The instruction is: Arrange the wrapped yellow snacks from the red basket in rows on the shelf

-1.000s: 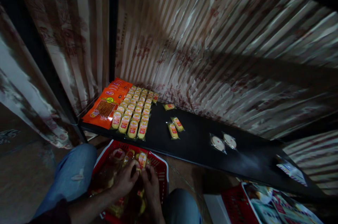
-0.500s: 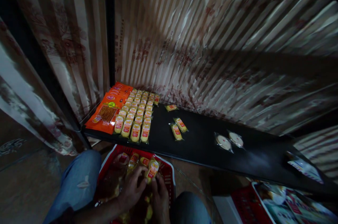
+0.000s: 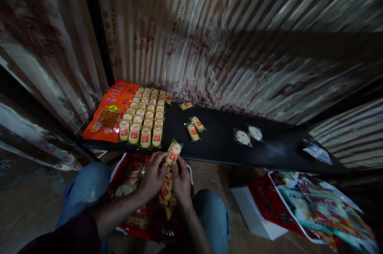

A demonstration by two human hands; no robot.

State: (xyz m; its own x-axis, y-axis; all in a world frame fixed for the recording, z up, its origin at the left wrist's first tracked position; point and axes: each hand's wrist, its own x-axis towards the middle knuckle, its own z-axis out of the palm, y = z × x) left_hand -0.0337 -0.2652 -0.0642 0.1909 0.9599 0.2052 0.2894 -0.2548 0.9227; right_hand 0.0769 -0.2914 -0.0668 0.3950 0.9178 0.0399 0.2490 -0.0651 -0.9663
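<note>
Between my two hands is a small wrapped snack cake (image 3: 174, 152) in clear film with a red and yellow label. My left hand (image 3: 154, 175) pinches its left side, and my right hand (image 3: 181, 180) grips its lower right. Both are above the far rim of a red basket (image 3: 187, 196) holding more wrapped cakes (image 3: 166, 190). On the black shelf (image 3: 215, 142), just beyond my hands, several of the same cakes (image 3: 145, 136) lie in tight rows. Two loose cakes (image 3: 193, 131) lie to the right of the rows, with another cake (image 3: 186, 106) farther back.
Orange snack packets (image 3: 103, 122) overlap at the shelf's left end. Two round white packaged items (image 3: 243, 137) and a blue-white packet (image 3: 317, 152) lie to the right. A second red basket (image 3: 266, 202) full of bags stands on the floor at right. Dark posts (image 3: 97, 22) and striped sheeting (image 3: 209, 38) enclose the shelf.
Both hands have lifted the cake up out of the basket area toward the shelf's front edge. The camera view has shifted, so the shelf appears higher and farther left.
</note>
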